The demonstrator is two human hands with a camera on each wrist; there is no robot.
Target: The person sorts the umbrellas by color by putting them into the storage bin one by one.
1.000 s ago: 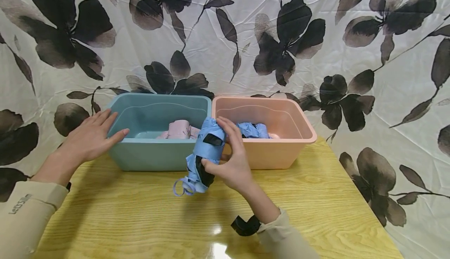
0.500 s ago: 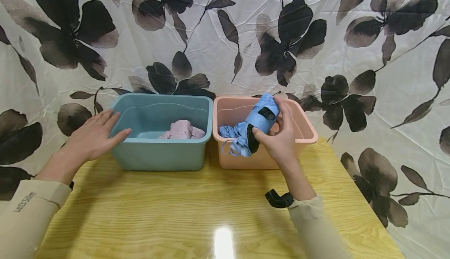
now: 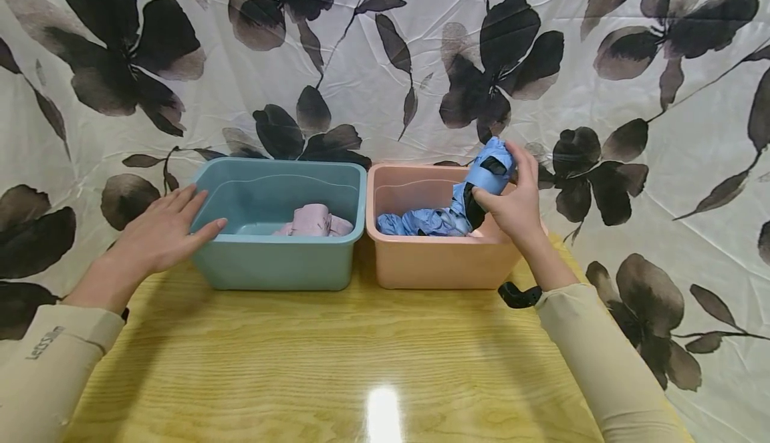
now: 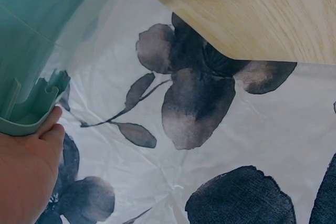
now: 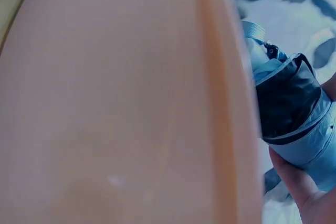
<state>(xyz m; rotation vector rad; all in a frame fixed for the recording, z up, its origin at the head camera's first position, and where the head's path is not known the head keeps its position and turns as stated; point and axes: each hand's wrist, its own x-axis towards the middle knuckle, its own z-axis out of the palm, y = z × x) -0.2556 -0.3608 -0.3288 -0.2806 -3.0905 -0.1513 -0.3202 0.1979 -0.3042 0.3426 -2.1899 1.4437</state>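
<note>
My right hand [image 3: 519, 206] grips a folded blue umbrella [image 3: 488, 174] with black patches, fingers and thumb around its side. The umbrella is tilted over the right part of the pink bin [image 3: 445, 264], its lower end dipping inside the rim. In the right wrist view the umbrella's black lining [image 5: 291, 100] shows past the bin wall. Another crumpled blue bundle [image 3: 415, 222] lies in that bin. On the left, my left hand [image 3: 158, 232] rests with straight fingers on the near left rim of the teal bin [image 3: 277, 266]. A rolled pale pink bundle [image 3: 311, 220] lies inside it.
Both bins stand side by side on a wooden table [image 3: 301, 356]. Behind them hangs a white cloth [image 3: 385, 55] with dark flowers. The table's right edge runs diagonally under the right forearm. A black wrist camera [image 3: 519, 296] sits by the right wrist.
My right hand has carried the blue umbrella rightward and away from me, from in front of the gap between the bins to the pink bin's right side. The left hand stays at the teal rim.
</note>
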